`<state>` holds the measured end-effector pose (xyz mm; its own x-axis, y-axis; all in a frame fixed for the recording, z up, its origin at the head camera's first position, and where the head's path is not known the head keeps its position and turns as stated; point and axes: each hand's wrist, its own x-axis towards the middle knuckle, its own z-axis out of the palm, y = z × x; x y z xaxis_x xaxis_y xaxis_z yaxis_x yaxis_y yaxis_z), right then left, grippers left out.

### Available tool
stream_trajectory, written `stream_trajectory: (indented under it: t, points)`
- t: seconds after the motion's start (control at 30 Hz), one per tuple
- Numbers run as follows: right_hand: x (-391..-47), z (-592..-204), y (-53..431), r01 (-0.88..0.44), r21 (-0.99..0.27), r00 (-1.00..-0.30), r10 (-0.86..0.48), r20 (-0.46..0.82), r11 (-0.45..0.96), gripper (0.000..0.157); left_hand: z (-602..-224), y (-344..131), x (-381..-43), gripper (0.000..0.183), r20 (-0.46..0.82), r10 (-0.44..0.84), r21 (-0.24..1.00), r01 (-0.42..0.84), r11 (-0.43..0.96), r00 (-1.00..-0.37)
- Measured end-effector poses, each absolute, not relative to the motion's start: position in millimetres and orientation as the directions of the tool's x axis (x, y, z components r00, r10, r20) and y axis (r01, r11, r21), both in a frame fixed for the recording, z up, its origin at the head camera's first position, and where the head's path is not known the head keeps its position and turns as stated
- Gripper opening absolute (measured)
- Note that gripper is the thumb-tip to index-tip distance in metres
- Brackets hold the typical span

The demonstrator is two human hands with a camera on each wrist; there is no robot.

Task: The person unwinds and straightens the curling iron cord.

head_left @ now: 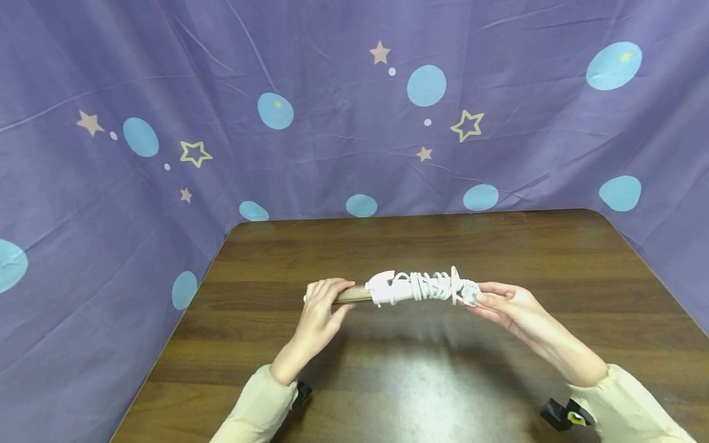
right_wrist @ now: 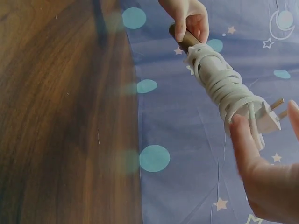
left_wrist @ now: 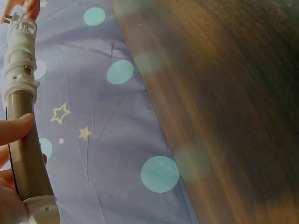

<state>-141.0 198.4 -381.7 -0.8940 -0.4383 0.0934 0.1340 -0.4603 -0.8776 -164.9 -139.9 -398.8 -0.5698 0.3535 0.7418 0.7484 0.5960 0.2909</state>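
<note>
A hair styling iron (head_left: 354, 294) with a gold-brown barrel and white handle is held level above the table. My left hand (head_left: 321, 307) grips its barrel, with the thumb lying along one side in the left wrist view. The white power cord (head_left: 429, 286) is wound in several loops round the handle (left_wrist: 21, 51). At the right end sits a white two-pin plug (right_wrist: 268, 116), tucked by the cord loops. My right hand (head_left: 512, 307) holds this plug end between its fingers; one fingertip touches the cord beside the plug in the right wrist view.
A dark brown wooden table (head_left: 249, 258) spreads below both hands, with a bright glare patch near the front. Behind and to the sides hangs a purple cloth (head_left: 332, 154) with stars and blue dots. Black straps (head_left: 567, 415) sit at the wrists.
</note>
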Motion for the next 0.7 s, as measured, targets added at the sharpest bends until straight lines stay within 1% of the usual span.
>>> stream_trajectory:
  t: [0.13,0.23,0.47,0.57,0.7]
  points:
    - [-141.8,-380.9,196.9,0.153,-0.893,-0.895,-0.442,0.056,-0.423,0.018,-399.2,-140.1,-165.5,0.042,0.750,0.343,0.291,0.748,0.597,-0.565]
    - [-141.9,-381.2,195.5,0.154,-0.896,-0.891,-0.450,0.056,-0.416,0.019,-399.4,-141.1,-165.5,0.041,0.748,0.341,0.297,0.747,0.595,-0.569]
    - [-139.1,-379.3,191.8,0.104,-0.928,-0.900,-0.432,0.066,-0.358,0.019,-399.7,-142.7,-164.8,0.041,0.757,0.331,0.295,0.747,0.596,-0.563]
    - [-139.0,-379.8,192.0,0.122,-0.919,-0.882,-0.466,0.073,-0.375,0.022,-400.0,-143.0,-164.8,0.043,0.767,0.326,0.286,0.750,0.597,-0.552]
    - [-141.2,-382.5,191.5,0.186,-0.889,-0.853,-0.517,0.066,-0.419,0.025,-400.4,-142.7,-165.5,0.043,0.773,0.326,0.281,0.755,0.593,-0.544]
